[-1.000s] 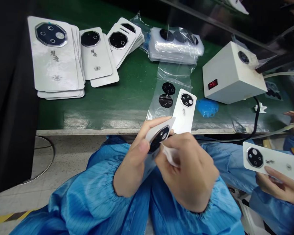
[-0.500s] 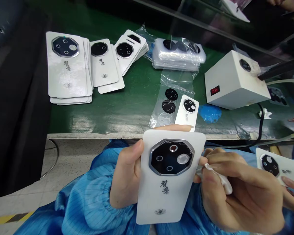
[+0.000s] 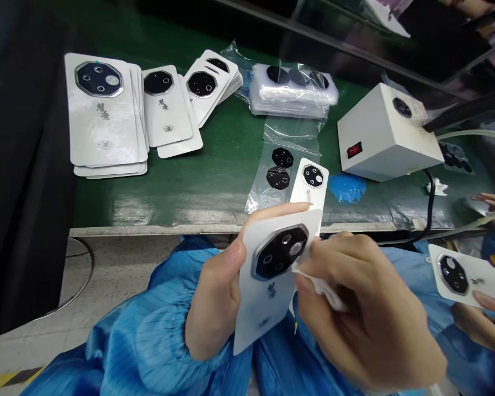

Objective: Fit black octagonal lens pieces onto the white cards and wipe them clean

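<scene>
Cover: I hold a white phone back cover (image 3: 264, 308) tilted in my left hand (image 3: 216, 297), thumb along its left edge; dark printed characters sit below the camera island.
Camera island: a black octagon with a silver rim (image 3: 278, 252), near the cover's top end, with round lens openings, one of them pale.
Cloth: a crumpled white wipe (image 3: 319, 286), pinched in my right hand (image 3: 363, 313), touches the island's lower right rim.
Place: the cover is in the air, just in front of the near edge of the green worktop (image 3: 190, 227).
</scene>
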`<act>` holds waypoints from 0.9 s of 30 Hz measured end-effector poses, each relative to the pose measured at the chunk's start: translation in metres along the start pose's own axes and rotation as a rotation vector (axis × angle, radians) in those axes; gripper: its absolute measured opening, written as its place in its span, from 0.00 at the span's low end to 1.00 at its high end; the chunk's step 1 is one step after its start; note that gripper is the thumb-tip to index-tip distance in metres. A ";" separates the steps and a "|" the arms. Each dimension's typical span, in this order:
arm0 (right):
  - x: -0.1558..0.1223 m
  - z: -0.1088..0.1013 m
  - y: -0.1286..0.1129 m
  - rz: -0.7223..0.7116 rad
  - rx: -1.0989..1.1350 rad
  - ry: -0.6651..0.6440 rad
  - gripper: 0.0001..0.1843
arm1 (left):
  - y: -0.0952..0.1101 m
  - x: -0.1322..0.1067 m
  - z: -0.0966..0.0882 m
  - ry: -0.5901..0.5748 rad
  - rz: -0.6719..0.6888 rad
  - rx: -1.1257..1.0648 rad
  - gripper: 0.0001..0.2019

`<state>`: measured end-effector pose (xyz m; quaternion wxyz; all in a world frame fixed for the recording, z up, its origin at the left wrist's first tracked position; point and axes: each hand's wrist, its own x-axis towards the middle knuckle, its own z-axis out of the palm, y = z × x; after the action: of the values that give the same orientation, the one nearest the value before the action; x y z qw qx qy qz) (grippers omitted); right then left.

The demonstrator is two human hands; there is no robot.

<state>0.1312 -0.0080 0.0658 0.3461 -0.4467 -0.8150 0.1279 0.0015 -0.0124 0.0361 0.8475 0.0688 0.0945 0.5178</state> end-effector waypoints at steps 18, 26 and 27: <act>0.006 0.021 -0.009 0.089 -0.148 -0.001 0.04 | 0.001 -0.002 -0.018 0.044 0.220 0.825 0.23; 0.002 0.027 -0.005 0.019 -0.222 0.069 0.05 | 0.001 -0.002 -0.018 0.023 0.139 0.689 0.22; 0.002 0.028 -0.005 0.004 -0.219 0.082 0.05 | 0.001 -0.001 -0.017 0.018 0.122 0.643 0.22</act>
<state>0.1085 -0.0066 0.0484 0.3282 -0.4884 -0.8083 0.0203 -0.0034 -0.0129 0.0199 0.7490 0.3337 0.2565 0.5117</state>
